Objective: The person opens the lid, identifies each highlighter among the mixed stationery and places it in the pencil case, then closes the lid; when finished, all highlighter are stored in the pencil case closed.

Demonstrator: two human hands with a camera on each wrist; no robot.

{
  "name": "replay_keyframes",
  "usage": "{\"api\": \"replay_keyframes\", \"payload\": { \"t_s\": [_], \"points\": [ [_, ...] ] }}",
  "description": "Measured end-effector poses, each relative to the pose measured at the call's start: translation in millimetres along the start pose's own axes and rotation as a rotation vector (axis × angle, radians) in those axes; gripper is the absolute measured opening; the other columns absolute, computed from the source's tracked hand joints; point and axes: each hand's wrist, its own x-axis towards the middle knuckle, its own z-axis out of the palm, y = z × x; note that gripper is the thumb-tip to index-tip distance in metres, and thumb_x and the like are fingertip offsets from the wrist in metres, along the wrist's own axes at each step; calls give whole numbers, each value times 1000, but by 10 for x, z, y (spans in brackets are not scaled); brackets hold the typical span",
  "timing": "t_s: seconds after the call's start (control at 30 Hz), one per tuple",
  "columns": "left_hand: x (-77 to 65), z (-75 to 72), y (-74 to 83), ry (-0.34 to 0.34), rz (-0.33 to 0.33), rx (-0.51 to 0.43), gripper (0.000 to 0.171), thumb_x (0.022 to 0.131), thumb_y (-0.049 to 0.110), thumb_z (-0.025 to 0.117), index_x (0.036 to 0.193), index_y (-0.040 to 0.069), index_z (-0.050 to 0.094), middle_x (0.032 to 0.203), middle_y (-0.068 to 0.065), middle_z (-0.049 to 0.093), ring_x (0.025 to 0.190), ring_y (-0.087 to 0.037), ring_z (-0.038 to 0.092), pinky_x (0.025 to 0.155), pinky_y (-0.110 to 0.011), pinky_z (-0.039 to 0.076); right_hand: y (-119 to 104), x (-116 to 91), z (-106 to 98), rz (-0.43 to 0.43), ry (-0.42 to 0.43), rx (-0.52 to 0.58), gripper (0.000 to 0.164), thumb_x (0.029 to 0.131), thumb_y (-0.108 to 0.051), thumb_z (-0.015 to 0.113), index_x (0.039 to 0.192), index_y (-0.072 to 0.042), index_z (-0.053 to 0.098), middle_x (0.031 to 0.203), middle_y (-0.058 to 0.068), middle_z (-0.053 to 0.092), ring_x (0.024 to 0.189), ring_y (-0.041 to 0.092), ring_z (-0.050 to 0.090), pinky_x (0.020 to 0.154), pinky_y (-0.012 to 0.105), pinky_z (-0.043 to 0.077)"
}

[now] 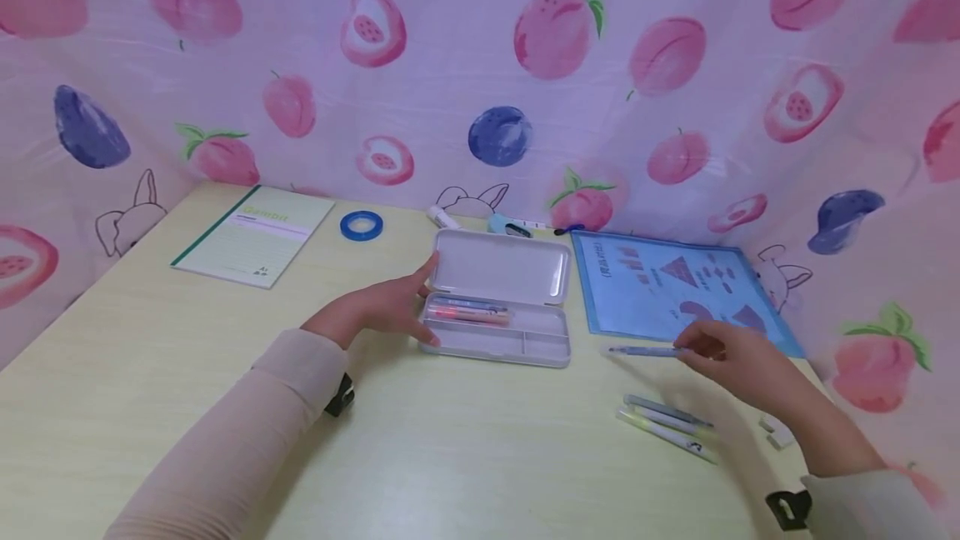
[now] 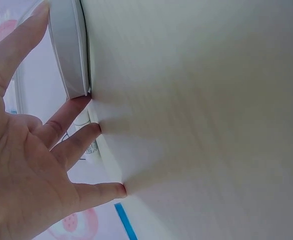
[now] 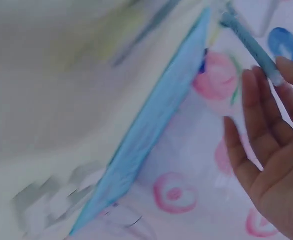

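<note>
A pale pencil case (image 1: 498,348) lies with its lid raised on the table, holding a blue pen and a pink highlighter (image 1: 471,316) in its back compartment. My left hand (image 1: 386,307) touches the case's left end, fingers spread; in the left wrist view, the thumb and one finger of this hand (image 2: 41,160) touch the case (image 2: 69,47) and other fingertips rest on the table. To the right of the case, my right hand (image 1: 738,357) pinches the end of a light-blue pen (image 1: 643,351) above the table. The right wrist view shows the pen (image 3: 251,45) between thumb and fingers.
Several pens (image 1: 667,427) lie below my right hand, with white eraser-like blocks (image 1: 777,432) nearby. A blue document folder (image 1: 675,286) lies right of the case. At the back left are a notebook (image 1: 255,236) and a blue tape roll (image 1: 362,226). Fruit-print fabric hangs behind.
</note>
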Motion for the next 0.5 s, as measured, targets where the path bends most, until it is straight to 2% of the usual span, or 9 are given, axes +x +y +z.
{"api": "replay_keyframes", "payload": {
  "t_s": [0.2,0.3,0.5],
  "points": [
    [19,13,-11,-4,-4,-25,123,63,43,78,140,34,-18,138,-7,37,128,-24,32,104,-49,25,-325,161,-20,3,165,3,29,84,-47,56,99,-22,61,88,-1,62,80,17,57,61,27,48],
    [25,13,-16,-4,-4,-33,124,63,43,79,140,35,-17,138,-7,37,129,-24,31,104,-49,25,-497,270,-4,21,193,44,31,83,-49,57,100,-24,61,91,0,61,82,18,55,59,27,47],
    [19,16,-9,-1,-9,-40,123,63,42,78,140,35,-17,138,-7,37,129,-25,31,104,-50,25,-812,563,123,16,202,128,20,82,-40,63,95,-25,63,92,-2,62,83,18,57,63,30,51]
  ]
}}
